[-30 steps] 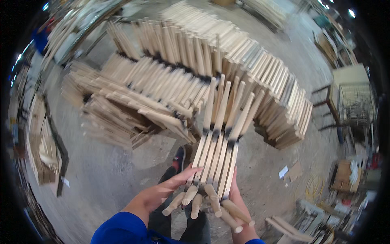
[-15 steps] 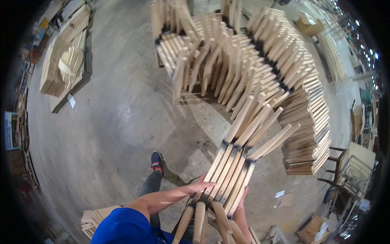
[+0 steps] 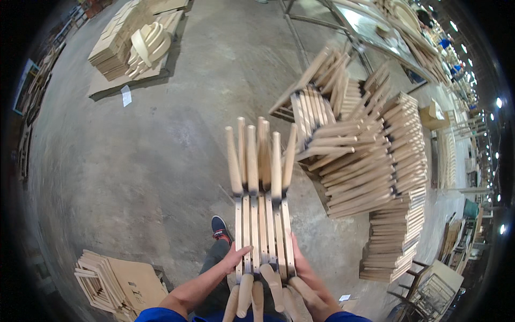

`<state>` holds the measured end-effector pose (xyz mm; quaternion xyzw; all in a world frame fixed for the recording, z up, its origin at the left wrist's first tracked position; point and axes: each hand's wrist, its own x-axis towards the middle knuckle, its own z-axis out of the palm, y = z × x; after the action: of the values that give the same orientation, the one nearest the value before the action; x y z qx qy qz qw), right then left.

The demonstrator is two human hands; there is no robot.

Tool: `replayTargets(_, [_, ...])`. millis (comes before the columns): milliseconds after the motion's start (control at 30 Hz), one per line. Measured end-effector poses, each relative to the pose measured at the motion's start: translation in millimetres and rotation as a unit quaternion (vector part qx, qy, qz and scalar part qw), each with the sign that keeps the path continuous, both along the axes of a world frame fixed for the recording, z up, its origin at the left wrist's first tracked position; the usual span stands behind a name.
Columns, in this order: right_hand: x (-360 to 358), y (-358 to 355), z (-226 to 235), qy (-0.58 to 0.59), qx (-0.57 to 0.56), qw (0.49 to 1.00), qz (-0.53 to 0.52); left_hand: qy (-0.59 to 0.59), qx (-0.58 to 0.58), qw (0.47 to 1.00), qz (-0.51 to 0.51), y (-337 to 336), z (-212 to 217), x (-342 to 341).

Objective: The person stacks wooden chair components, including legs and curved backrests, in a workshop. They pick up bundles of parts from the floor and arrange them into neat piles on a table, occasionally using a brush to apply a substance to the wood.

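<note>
Between my two hands is a bundle of several wooden leg frames, pressed side by side. Each is a pale flat rail with tapered round legs at its ends, and the joints are darkened. My left hand clamps the bundle's left side, its thumb lying over the rails. Against the right side presses my right hand, its fingers partly hidden by the wood. One set of legs points away from me; the other comes back toward my body.
Rows of similar leg frames stand on the floor at right. Far left, curved wooden parts lie by stacked boards. Near left are more frames beside a brown sheet. A dark chair stands near right.
The bundle has swung from pointing right to pointing straight ahead, still in both hands. My view has turned, so the standing rows sit farther right, and the near-left frames show more fully.
</note>
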<state>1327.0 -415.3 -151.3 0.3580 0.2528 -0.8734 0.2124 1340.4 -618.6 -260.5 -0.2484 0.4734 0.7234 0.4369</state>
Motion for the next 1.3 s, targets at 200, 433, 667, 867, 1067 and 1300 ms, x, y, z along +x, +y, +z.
replayTargets(200, [-135, -4, -95, -0.042, 0.141, 0.979, 0.144, 0.003, 0.047, 0.994, 0.096, -34, -8, -125])
replayTargets(433, [-302, 41, -139, 0.050, 0.140, 0.972, 0.183, 0.132, 0.003, 0.986, 0.102, 6, -12, -293])
replayTargets(667, [-440, 111, -191, 0.019, 0.253, 0.953, 0.167, 0.166, -0.033, 0.983, 0.065, 84, -82, -434])
replayTargets(867, [-442, 159, -189, 0.128, 0.345, 0.858, 0.358, 0.230, -0.056, 0.972, -0.004, 134, -145, -463])
replayTargets(1067, [-414, 222, -51, 0.230, 0.198, 0.952, 0.040, 0.166, -0.161, 0.967, -0.108, 168, -131, -461])
replayTargets(1300, [-303, 241, 94, 0.324, 0.388, 0.835, -0.216, 0.106, -0.168, 0.956, -0.216, 140, -99, -434])
